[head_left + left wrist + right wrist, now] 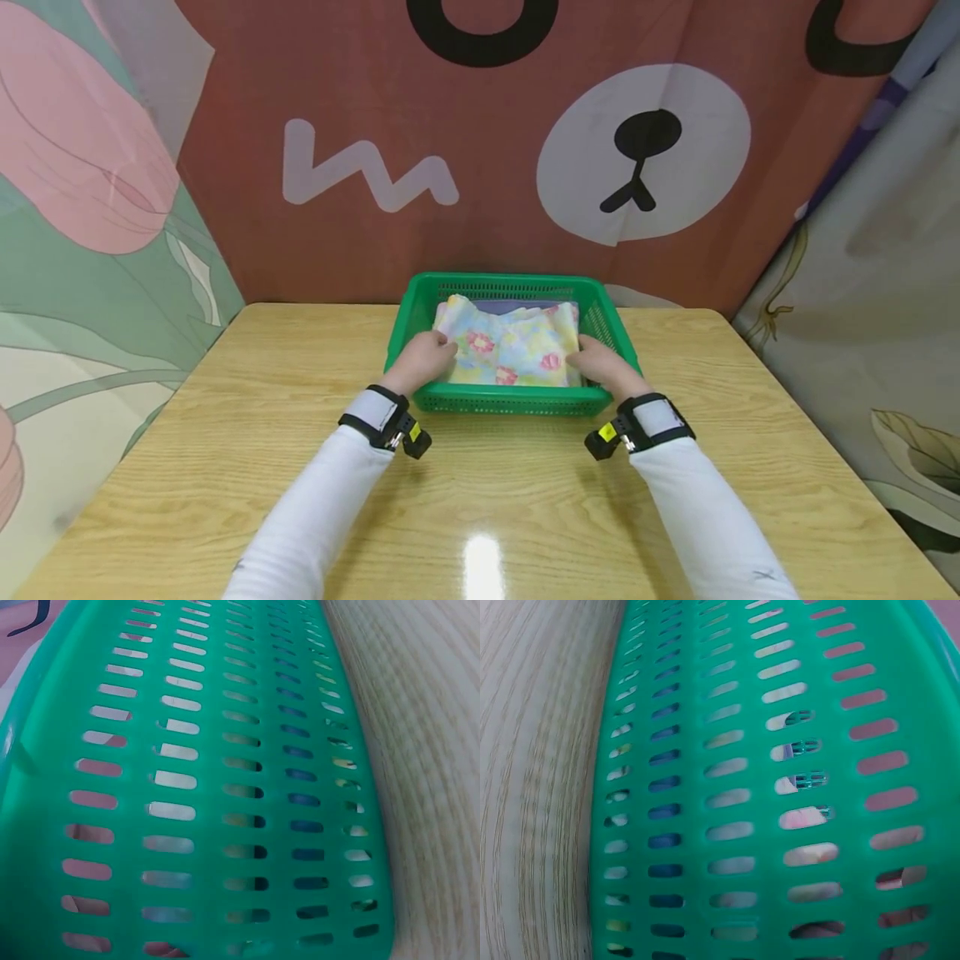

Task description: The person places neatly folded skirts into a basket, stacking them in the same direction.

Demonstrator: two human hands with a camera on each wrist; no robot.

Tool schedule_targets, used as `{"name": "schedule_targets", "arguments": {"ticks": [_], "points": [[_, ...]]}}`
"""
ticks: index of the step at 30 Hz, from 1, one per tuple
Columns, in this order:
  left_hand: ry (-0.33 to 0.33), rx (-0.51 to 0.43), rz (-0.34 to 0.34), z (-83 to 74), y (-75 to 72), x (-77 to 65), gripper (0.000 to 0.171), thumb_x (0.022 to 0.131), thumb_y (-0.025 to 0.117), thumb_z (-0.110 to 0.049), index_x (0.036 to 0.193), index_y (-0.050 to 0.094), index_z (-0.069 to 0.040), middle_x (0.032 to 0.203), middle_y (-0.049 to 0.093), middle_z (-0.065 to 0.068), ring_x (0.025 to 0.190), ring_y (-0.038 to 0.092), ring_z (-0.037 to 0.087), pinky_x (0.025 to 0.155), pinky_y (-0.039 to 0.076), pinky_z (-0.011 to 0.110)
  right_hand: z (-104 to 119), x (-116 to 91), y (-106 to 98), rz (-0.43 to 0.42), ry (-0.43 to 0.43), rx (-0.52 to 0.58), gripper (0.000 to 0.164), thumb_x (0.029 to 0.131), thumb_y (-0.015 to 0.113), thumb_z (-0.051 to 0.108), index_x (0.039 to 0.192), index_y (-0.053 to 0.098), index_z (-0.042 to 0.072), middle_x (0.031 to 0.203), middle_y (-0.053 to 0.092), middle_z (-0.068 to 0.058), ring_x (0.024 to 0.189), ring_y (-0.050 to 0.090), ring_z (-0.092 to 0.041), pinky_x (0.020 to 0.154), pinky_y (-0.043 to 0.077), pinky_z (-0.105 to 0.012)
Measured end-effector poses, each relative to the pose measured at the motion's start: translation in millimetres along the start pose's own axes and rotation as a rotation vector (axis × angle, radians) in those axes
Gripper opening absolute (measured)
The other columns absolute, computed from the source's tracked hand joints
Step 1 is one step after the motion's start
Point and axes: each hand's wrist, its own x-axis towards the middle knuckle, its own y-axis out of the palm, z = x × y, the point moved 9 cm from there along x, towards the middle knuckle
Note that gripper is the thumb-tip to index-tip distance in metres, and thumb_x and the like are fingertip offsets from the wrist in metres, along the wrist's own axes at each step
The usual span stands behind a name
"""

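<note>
A pale yellow and blue floral cloth (pixel 506 342) with pink flowers lies folded inside a green plastic basket (pixel 513 400). My left hand (pixel 420 360) reaches over the basket's near left corner and pinches the cloth's left edge, thumb on top. At the opposite edge, my right hand (pixel 606 365) holds the cloth the same way. A purple cloth (pixel 498 306) shows behind the floral one. Both wrist views are filled by the slotted basket wall (pixel 34 862), with bits of fabric and skin visible through its slots; the fingertips are mostly hidden.
The basket stands at the back of a light wooden table (pixel 480 492), close to a brown curtain (pixel 495 242) with a bear print. Patterned fabric (pixel 90 333) hangs on the left, and a grey floral drape (pixel 862 317) hangs on the right.
</note>
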Motion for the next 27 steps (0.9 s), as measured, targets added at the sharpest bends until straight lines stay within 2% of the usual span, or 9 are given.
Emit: {"name": "schedule_targets", "arguments": {"ticks": [2,4,11,13,15,18,20,21,27], "points": [[-0.018,-0.006,0.016,1.8,1.8,-0.2,0.037,0.097,0.045,-0.024,0.064,0.045,-0.007,0.059,0.04,0.001,0.06,0.039,0.016,0.056,0.034,0.027,0,-1,-4,-0.047,0.018,-0.036,0.056,0.093,0.039,0.008,0.144,0.023,-0.008,0.135,0.041,-0.027,0.115,0.044,-0.034,0.102,0.037,-0.047],[-0.021,0.015,0.025,1.9,2.8,-0.5,0.041,0.097,0.045,-0.026,0.059,0.04,-0.01,0.057,0.035,0.0,0.064,0.039,0.018,0.057,0.033,0.028,1,-2,-8,-0.084,0.024,-0.077,0.057,0.089,0.039,0.006,0.143,0.024,-0.009,0.134,0.042,-0.027,0.111,0.044,-0.034,0.096,0.04,-0.045],[-0.028,0.117,0.115,-2.4,9.6,-4.0,0.038,0.096,0.045,-0.032,0.07,0.05,-0.004,0.078,0.048,0.011,0.087,0.05,0.029,0.077,0.043,0.04,8,-5,-11,-0.15,0.012,-0.273,0.059,0.09,0.042,0.013,0.142,0.028,-0.011,0.141,0.04,-0.029,0.114,0.046,-0.036,0.098,0.04,-0.047],[-0.042,0.113,0.147,-1.2,12.3,-4.5,0.037,0.096,0.045,-0.033,0.082,0.055,0.0,0.09,0.053,0.017,0.091,0.05,0.03,0.08,0.044,0.042,9,-6,-11,-0.165,-0.001,-0.319,0.059,0.091,0.041,0.016,0.142,0.029,-0.011,0.141,0.04,-0.03,0.119,0.045,-0.039,0.1,0.039,-0.05],[-0.061,0.088,0.18,0.6,15.1,-5.4,0.044,0.096,0.045,-0.034,0.107,0.058,0.006,0.114,0.054,0.026,0.109,0.05,0.037,0.093,0.042,0.046,12,-7,-12,-0.2,-0.02,-0.349,0.058,0.092,0.042,0.019,0.142,0.03,-0.009,0.142,0.037,-0.031,0.127,0.041,-0.043,0.104,0.036,-0.053],[-0.081,0.058,0.182,4.0,15.4,-5.6,0.06,0.097,0.042,-0.036,0.139,0.038,0.007,0.145,0.034,0.029,0.138,0.024,0.043,0.112,0.026,0.051,18,-11,-16,-0.285,-0.079,-0.369,0.055,0.094,0.043,0.021,0.14,0.035,-0.007,0.14,0.039,-0.032,0.126,0.041,-0.045,0.101,0.038,-0.055],[-0.081,0.034,0.143,5.3,12.0,-5.4,0.067,0.098,0.041,-0.036,0.147,0.023,0.005,0.153,0.02,0.027,0.143,0.003,0.043,0.116,0.015,0.052,25,-16,-19,-0.362,-0.141,-0.37,0.05,0.094,0.044,0.021,0.137,0.042,-0.005,0.136,0.042,-0.03,0.117,0.048,-0.044,0.094,0.043,-0.055],[-0.073,0.021,0.105,5.6,8.8,-4.8,0.066,0.098,0.041,-0.035,0.148,0.023,0.004,0.153,0.019,0.026,0.143,0.003,0.043,0.115,0.016,0.052,29,-19,-21,-0.407,-0.18,-0.369,0.046,0.094,0.045,0.02,0.133,0.047,-0.004,0.133,0.045,-0.029,0.11,0.053,-0.042,0.089,0.046,-0.053],[0.084,-0.082,-0.243,-2.1,-24.9,-13.1,0.05,0.097,0.046,-0.024,0.139,0.04,0.001,0.149,0.026,0.027,0.138,0.027,0.04,0.111,0.029,0.051,55,-42,-27,-0.668,-0.479,-0.358,0.024,0.091,0.053,0.011,0.107,0.066,-0.002,0.117,0.058,-0.018,0.091,0.061,-0.032,0.07,0.051,-0.044]]}}
